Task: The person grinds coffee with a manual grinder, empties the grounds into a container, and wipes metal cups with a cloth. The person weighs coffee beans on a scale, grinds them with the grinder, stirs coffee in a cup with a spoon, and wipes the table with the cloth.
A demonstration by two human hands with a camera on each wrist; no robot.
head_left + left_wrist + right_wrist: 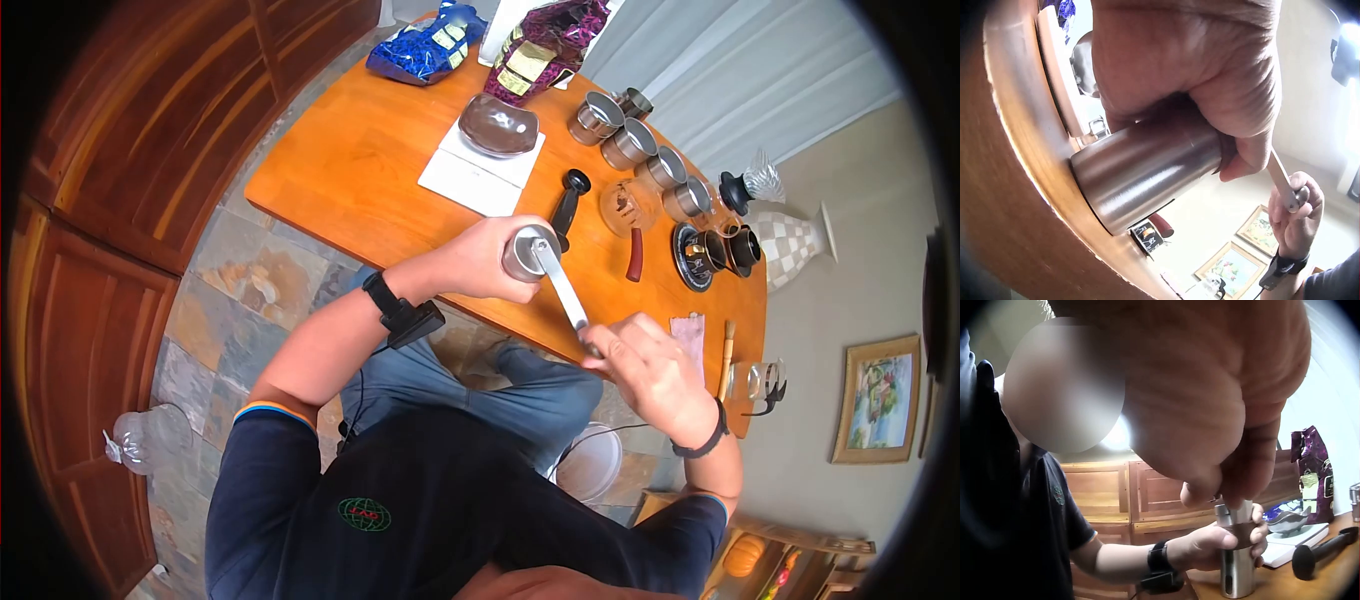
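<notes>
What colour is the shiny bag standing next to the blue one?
The bag is purple with a pale yellow label; the head view shows it best.

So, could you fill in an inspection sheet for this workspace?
Surface: glossy orange-brown wooden table.
Job's things: silver metal cylinder standing near the table's edge, with a flat metal crank on top.
Clutter: flat white slab bearing a glossy brown dish; shiny blue bag; shiny purple bag; round metal cups.
Hands: left hand grips the cylinder; right hand holds the crank's end.
Cables: thin black cable hanging below the left wrist.
Surroundings: reddish-brown wooden cabinets, multicoloured stone-tile floor, framed painting.
</notes>
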